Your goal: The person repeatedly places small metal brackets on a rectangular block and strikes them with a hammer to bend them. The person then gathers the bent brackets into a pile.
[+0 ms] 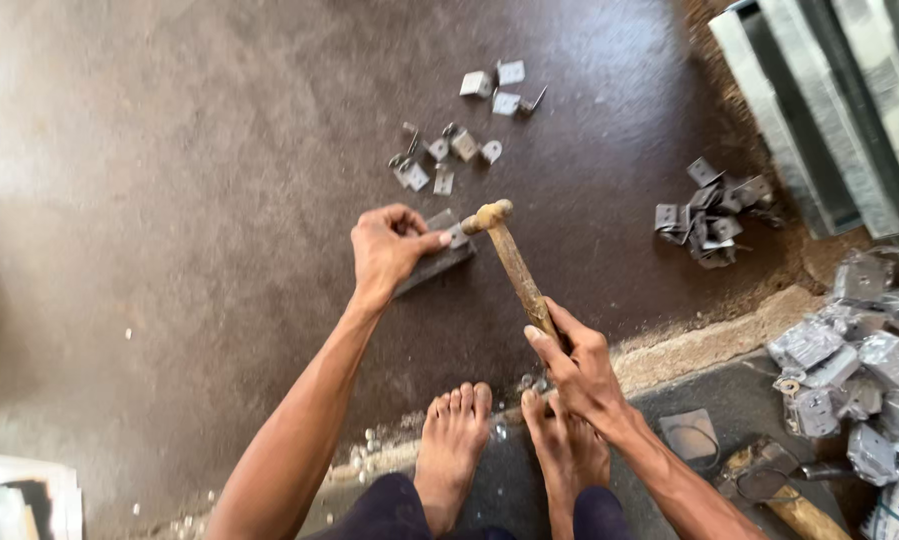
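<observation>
My left hand (387,248) grips a small metal bracket against a dark steel block (437,262) lying on the brown floor. My right hand (572,362) is closed around the wooden handle of a hammer (514,265). The hammer's metal head (486,216) hovers just right of the left thumb, right over the bracket. My two bare feet (509,445) rest at the bottom centre, on the edge of a darker slab.
Loose metal angle brackets (461,140) lie scattered beyond the block, and a pile of them (707,215) sits to the right. Long galvanised channels (829,100) lean at top right. More bent metal pieces (859,370) and a second hammer (774,485) lie at lower right.
</observation>
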